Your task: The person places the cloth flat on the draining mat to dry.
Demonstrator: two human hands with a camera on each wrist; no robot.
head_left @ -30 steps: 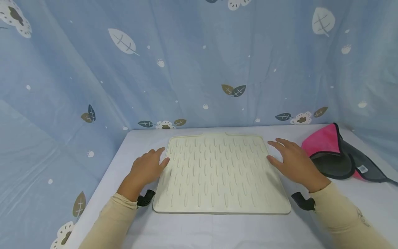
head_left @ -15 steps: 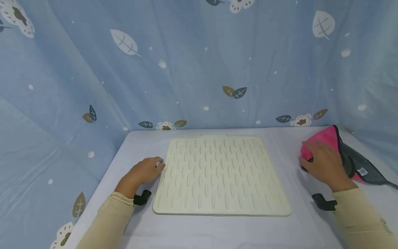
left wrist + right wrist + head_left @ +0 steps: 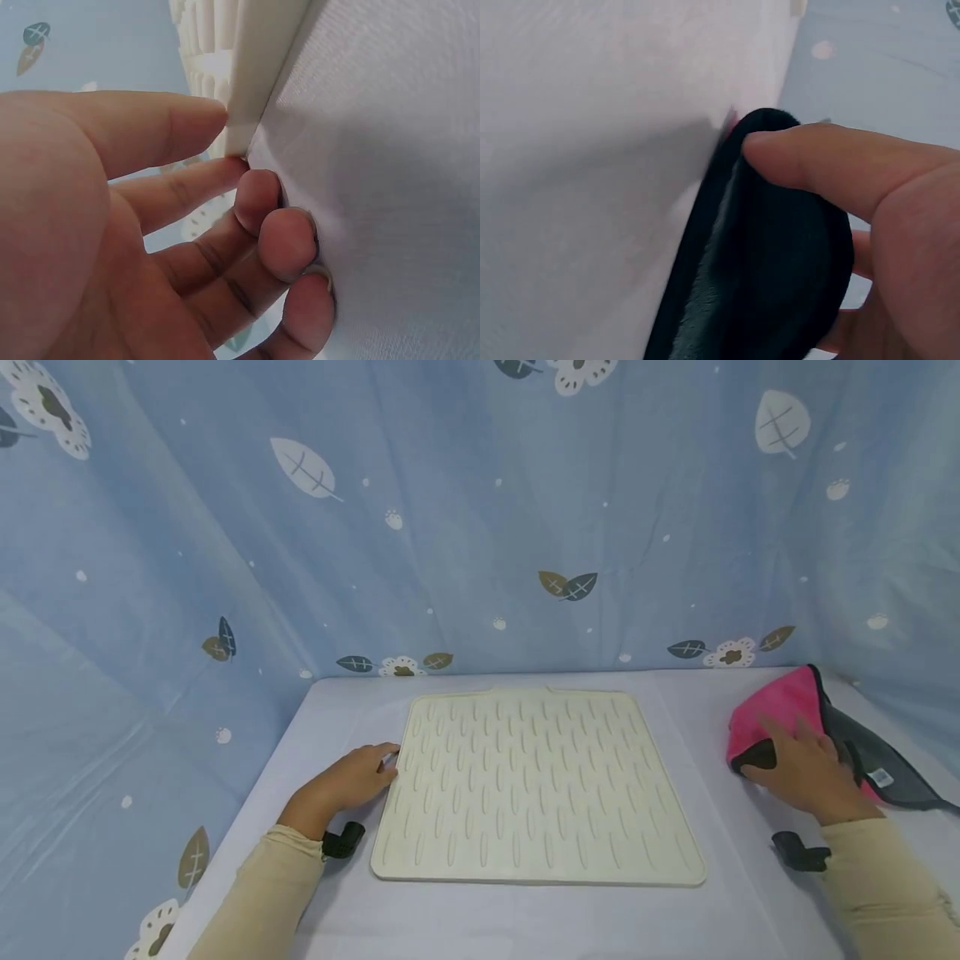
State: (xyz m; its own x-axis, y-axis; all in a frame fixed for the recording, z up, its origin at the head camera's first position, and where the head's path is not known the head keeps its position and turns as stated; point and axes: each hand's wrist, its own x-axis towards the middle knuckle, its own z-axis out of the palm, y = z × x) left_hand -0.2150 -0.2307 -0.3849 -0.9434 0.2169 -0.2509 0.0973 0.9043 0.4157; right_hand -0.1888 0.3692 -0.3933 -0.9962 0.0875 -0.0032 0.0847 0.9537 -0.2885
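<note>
A cream ridged drying mat point(image 3: 534, 785) lies flat on the table. At its left edge my left hand point(image 3: 348, 779) rests, thumb tip and index fingertip touching the mat's side point(image 3: 259, 67) in the left wrist view. The other fingers bend loosely with their tips against the table cloth. Over at the right, my right hand point(image 3: 813, 772) holds a folded pink and dark grey cloth point(image 3: 778, 700) with black edging. In the right wrist view the thumb presses the near side of its dark rounded flap point(image 3: 784, 255), while the fingers sit behind it, partly hidden.
White fabric point(image 3: 495, 922) covers the table. A blue patterned curtain point(image 3: 450, 543) hangs behind and along the left. The cloth's grey part, with a small white label point(image 3: 881, 777), trails off to the right and ends in a dark strap point(image 3: 947, 807).
My right hand has left the mat's right side, moved right to the cloth and taken hold of its dark flap. The left hand has shifted slightly down along the mat's left edge.
</note>
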